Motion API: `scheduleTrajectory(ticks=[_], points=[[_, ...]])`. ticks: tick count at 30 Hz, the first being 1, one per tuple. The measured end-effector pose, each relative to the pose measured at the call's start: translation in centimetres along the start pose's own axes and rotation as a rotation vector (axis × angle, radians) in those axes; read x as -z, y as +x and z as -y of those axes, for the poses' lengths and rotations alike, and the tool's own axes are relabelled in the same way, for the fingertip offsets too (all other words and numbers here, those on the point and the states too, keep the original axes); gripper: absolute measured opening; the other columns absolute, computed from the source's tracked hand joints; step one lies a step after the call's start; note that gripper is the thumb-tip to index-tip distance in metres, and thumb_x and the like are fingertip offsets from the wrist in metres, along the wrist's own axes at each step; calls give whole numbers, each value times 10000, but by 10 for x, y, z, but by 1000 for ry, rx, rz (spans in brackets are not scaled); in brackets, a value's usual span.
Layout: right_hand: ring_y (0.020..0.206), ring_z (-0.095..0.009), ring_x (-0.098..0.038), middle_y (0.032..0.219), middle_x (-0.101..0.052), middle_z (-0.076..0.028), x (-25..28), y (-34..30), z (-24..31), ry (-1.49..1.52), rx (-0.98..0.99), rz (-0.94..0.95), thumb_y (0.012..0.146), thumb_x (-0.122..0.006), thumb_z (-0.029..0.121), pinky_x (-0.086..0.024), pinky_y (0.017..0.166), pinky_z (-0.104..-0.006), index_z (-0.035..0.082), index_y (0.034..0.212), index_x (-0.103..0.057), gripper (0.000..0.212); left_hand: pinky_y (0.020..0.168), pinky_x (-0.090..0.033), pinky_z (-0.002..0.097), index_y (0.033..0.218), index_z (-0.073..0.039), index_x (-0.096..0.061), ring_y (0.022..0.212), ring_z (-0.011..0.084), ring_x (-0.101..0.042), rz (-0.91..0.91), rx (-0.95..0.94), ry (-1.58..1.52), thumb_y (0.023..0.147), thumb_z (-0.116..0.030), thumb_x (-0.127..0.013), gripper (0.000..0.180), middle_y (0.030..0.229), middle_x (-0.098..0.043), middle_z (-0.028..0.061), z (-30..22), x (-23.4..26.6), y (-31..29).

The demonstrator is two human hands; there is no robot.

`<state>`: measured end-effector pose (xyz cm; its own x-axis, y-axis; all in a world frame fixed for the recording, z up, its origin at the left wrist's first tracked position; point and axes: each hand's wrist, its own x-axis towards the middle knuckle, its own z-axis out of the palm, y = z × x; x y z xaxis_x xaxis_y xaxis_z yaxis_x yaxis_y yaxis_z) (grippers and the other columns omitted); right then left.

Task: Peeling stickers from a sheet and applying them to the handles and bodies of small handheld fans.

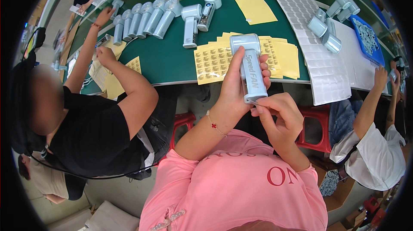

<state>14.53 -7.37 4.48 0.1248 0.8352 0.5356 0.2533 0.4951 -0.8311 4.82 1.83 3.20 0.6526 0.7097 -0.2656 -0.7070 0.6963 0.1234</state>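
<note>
My left hand (234, 85) wraps the grey handheld fan (250, 68), held just above the counter (172, 59) edge. My right hand (279, 117) pinches at its base, just below. I judge the fan could slip from that one-handed hold and fall, scattering the yellow sticker sheets (211, 61) beyond my fingers.

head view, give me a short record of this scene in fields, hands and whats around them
left hand: wrapped around a pale grey handheld fan, held upright over the table edge
right hand: fingers pinched at the fan's lower end
under fan: yellow sticker sheets on the green table
further back: row of fans
sides: co-workers seated left and right
</note>
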Motion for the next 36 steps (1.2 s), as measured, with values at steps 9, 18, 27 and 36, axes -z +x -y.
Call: scheduleTrajectory(ticks=[9, 18, 27, 36], points=[[667, -136, -597, 799, -563, -94, -2, 0, 1, -9, -36, -4, 741, -607, -127, -514, 561, -213, -35, 900, -606, 184, 594, -490, 265, 1060, 22, -489, 693, 145, -524, -21, -24, 25, 866, -469, -505, 528, 785, -503, 53, 0, 0, 0], [668, -140, -603, 770, -593, -89, -4, -4, 0, -206, -13, -65, 717, -652, -102, -515, 563, -221, -15, 866, -621, 175, 591, -479, 253, 1048, 21, -489, 694, 136, -512, -41, -70, 52, 868, -457, -506, 511, 799, -496, 49, 3, 2, 0], [665, -103, -580, 779, -580, -75, 5, 0, 0, -152, -101, -30, 697, -727, -30, -494, 609, -210, -3, 1161, -395, 570, 581, -474, 274, 1042, 0, -496, 677, 146, -518, -76, -157, 181, 861, -487, -504, 520, 778, -503, 44, 2, 0, -4], [654, -95, -550, 830, -513, -51, 12, 11, -23, 576, -345, 158, 748, -678, -31, -525, 606, -239, -24, 923, -588, 197, 576, -493, 282, 1074, 30, -472, 678, 163, -521, -30, -40, 93, 863, -468, -513, 542, 777, -501, 63, 1, 4, -9]])
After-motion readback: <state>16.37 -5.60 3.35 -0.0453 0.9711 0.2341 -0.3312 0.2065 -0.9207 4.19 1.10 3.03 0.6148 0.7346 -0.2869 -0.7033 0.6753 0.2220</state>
